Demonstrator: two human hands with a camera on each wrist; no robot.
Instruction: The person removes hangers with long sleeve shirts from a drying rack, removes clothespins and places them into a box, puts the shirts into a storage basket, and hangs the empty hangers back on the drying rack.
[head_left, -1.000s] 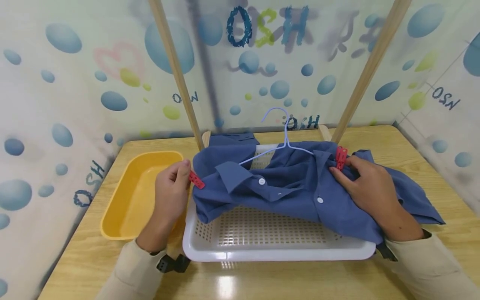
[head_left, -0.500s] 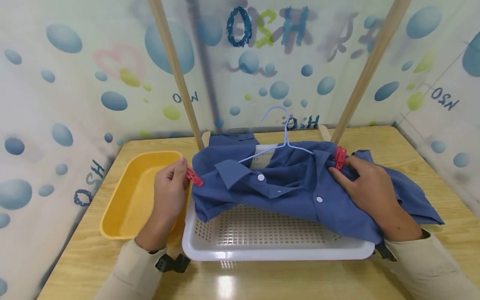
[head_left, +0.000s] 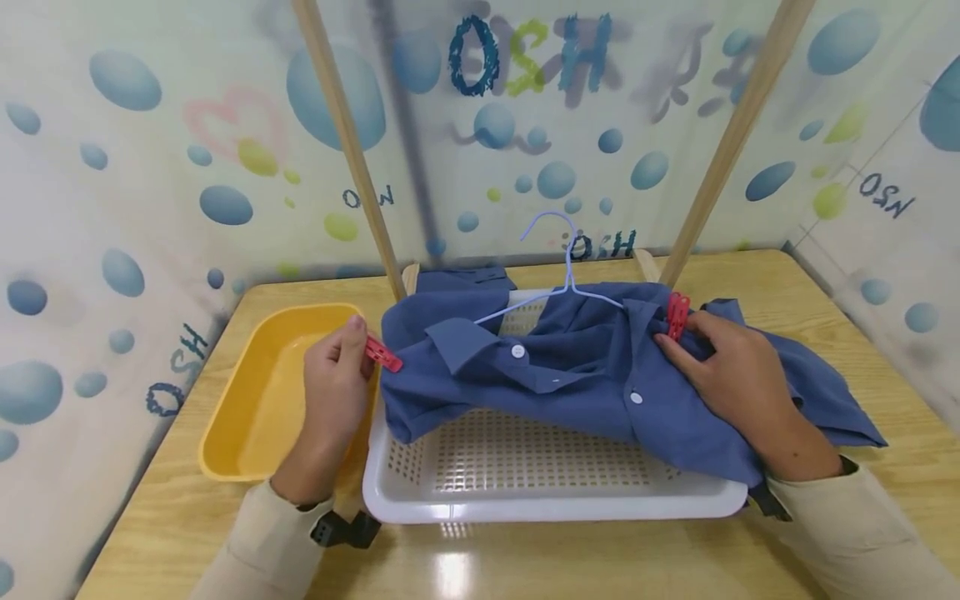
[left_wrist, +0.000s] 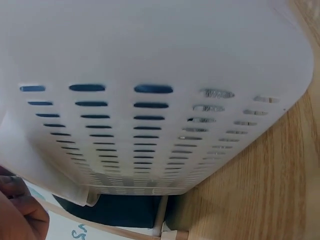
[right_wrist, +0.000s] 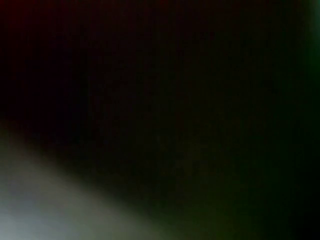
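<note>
Dotted walls (head_left: 225, 50) rise beyond my left grip (head_left: 339, 379) and right grip (head_left: 733, 364), and a wood-grained table (head_left: 570, 562) runs beneath them. Between the grips, the blue shirt (head_left: 585, 396) lies draped across a white basket (head_left: 555, 510), with a yellow tub (head_left: 266, 417) just outside my left grip. That left grip is closed in a pinch on the outer end of a red peg (head_left: 384, 353); its far end meets the shirt's shoulder, though I cannot tell whether it bites the cloth. My right grip seems to pinch shirt cloth between thumb and forefinger, nearly closed, right beside a second red peg (head_left: 678, 315).

I judge the shirt light, limp and quick to crumple, so the shoulders, over the ends of the thin hanger (head_left: 569, 268), are the place to take hold. The pegs look small, hard and springy. The shirt's spread runs crosswise from grip to grip, one part trailing beyond my right. The hanger's arms follow that same line; its hook points up and away, the open end curling toward my left. My left peg slants inward and toward me; the other points almost straight away
</note>
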